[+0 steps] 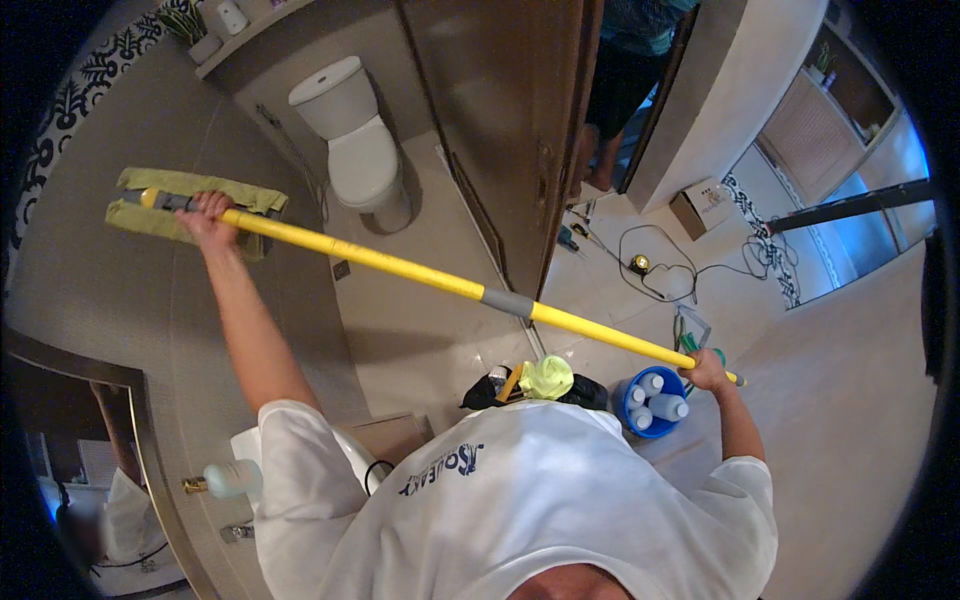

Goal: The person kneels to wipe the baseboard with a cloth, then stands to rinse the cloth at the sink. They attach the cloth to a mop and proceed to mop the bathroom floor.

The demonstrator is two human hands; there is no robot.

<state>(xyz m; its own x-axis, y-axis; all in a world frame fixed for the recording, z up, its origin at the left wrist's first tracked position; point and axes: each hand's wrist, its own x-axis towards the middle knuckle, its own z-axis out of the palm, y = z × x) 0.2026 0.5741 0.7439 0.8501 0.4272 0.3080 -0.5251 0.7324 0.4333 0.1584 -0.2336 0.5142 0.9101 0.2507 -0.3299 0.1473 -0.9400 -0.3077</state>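
A flat mop with a long yellow pole (400, 268) slants across in front of me from upper left to lower right. My left hand (210, 218) is closed round the pole close to the mop head. Wrapped over the head, a green cloth pad (250, 196) is raised against or near the grey tiled wall; I cannot tell whether it touches. Near the pole's other end, my right hand (706, 370) grips it. Below that hand stands a blue bucket (656, 434) holding several white bottles (667, 407).
A white toilet (362, 165) stands beyond the pole, next to a brown door (500, 100). Another person (640, 60) stands in the doorway. A cardboard box (700, 208), cable and tape measure (640, 264) lie on the floor. Close to me are a yellow cloth (547, 378) and soap bottle (232, 478).
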